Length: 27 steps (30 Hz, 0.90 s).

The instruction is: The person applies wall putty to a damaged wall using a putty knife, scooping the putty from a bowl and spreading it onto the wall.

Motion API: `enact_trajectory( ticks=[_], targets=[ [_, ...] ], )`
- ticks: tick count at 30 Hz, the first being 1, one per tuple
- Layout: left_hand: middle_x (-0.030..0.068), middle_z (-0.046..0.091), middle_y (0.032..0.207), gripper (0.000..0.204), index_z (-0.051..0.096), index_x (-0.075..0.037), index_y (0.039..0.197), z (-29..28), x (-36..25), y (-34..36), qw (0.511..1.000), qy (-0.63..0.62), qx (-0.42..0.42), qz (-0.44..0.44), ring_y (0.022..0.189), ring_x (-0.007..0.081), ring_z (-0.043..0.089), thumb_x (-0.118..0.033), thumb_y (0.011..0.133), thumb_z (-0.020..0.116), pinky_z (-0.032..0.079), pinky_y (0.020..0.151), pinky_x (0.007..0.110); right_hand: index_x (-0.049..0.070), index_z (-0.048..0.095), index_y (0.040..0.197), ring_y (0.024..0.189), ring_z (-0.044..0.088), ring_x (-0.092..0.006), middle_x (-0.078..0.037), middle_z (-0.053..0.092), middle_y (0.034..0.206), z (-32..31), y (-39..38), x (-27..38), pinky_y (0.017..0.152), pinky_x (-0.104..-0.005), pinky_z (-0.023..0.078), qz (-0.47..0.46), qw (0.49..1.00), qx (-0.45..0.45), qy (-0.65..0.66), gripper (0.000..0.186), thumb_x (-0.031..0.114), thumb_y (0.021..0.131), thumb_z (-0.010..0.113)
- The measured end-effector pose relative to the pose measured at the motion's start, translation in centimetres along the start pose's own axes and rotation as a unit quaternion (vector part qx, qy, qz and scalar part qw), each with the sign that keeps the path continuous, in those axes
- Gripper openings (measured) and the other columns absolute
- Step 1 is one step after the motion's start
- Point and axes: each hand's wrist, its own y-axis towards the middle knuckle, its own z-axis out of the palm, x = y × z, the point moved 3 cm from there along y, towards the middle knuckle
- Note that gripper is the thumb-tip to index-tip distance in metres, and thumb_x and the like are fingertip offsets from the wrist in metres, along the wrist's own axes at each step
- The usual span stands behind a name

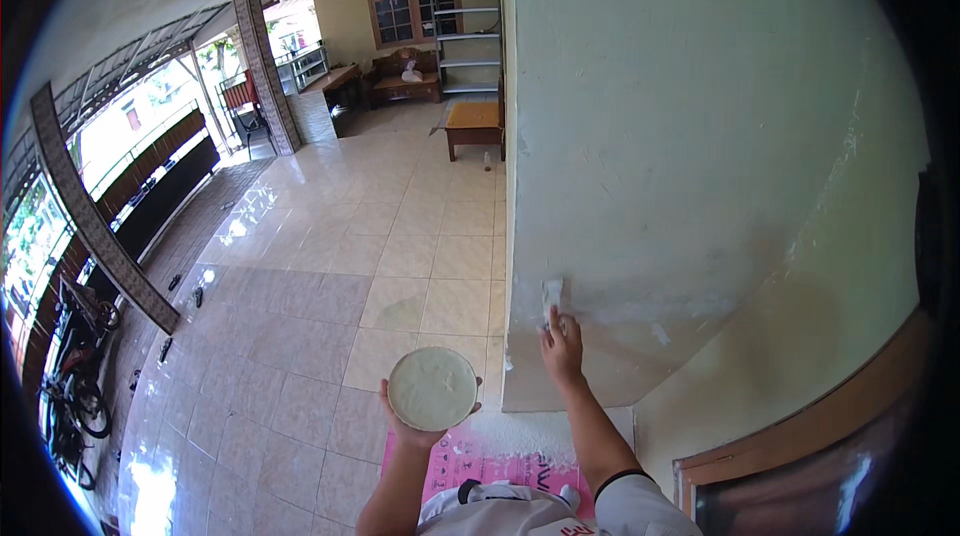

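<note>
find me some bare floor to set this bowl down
Bare tile spreads between the left hand with its bowl and the near pillar. Crowded: dark footwear at the pillar's foot, and white residue on the pink sheet.

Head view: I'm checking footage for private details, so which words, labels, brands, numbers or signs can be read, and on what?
Pink printed sheet on the pale tiled floor: large dark letters, not copied out here. Its smaller marks: too small to read.
Pale grey shirt: red marks, cut off by the picture's lower edge, unreadable.
Elsewhere: no legible lettering.
</note>
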Motion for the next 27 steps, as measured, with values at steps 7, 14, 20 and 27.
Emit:
enact_trajectory(
  ticks=[7,14,20,27],
  targets=[
    [0.0281,0.032,0.162,0.106,0.033,-0.017,0.163,-0.2,0.9,0.2,0.999,-0.044,0.006,-0.02,0.144,0.0645,0.031,-0.087,0.084,0.048,0.041,0.1,0.083,0.012,0.053,0.154,0.096,0.062,-0.0359,-0.017,0.062,0.113,1.9,-6.9,-4.2,0.081,-0.0456,0.054,0.038,0.99,0.094,-0.095,0.077,0.004,0.082,0.082],
    [0.0285,0.033,0.162,0.106,0.033,-0.016,0.162,-0.7,0.2,-0.3,1.0,-0.019,-0.013,-0.012,0.144,0.0647,0.032,-0.085,0.084,0.052,0.041,0.1,0.084,0.016,0.051,0.156,0.095,0.061,-0.0359,-0.016,0.062,0.114,0.7,-0.3,-0.6,0.081,-0.0457,0.054,0.032,0.999,0.021,-0.021,0.078,0.006,0.084,0.08],
    [0.0286,0.034,0.161,0.107,0.034,-0.016,0.162,-0.8,1.0,0.5,0.999,-0.025,-0.005,-0.032,0.143,0.0644,0.033,-0.086,0.083,0.052,0.041,0.1,0.083,0.014,0.048,0.158,0.093,0.062,-0.0357,-0.015,0.063,0.111,1.3,-6.9,-4.3,0.079,-0.0458,0.054,0.028,0.995,0.049,-0.083,0.081,0.003,0.084,0.079],
    [0.0279,0.034,0.162,0.106,0.034,-0.017,0.162,-1.4,0.0,-0.4,0.999,-0.009,-0.029,-0.009,0.144,0.0633,0.033,-0.087,0.084,0.049,0.041,0.101,0.083,0.013,0.048,0.158,0.093,0.06,-0.0348,-0.017,0.063,0.111,-0.3,-0.7,-0.9,0.078,-0.0466,0.052,0.016,1.0,0.001,-0.014,0.082,0.003,0.083,0.081]
  ],
)
